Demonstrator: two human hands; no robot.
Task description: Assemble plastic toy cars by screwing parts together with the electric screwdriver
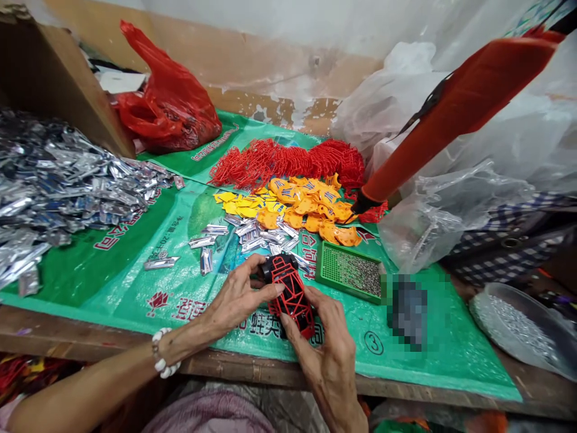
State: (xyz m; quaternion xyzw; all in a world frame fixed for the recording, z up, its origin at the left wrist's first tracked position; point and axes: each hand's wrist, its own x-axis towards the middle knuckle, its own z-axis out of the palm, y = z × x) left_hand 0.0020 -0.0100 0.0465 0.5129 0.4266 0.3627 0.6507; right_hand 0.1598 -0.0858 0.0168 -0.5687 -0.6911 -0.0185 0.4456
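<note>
Both my hands hold a small red lattice-frame toy part with a black end (291,291) just above the green woven sheet (112,270). My left hand (234,297) grips its upper left side, with a white bead bracelet on that wrist. My right hand (327,343) supports its lower right end from below. Just beyond the part lie loose silver foil pieces (252,234), then a pile of yellow and orange flat plastic pieces (297,204), and behind them a heap of red lattice frames (288,159).
A big heap of silver foil wrappers (58,180) fills the left. A red plastic bag (166,102) sits at the back, a green tray of small metal pins (351,270) to the right, clear plastic bags (451,204) and a red tool handle (451,102) beyond. A bowl of pins (518,325) is far right.
</note>
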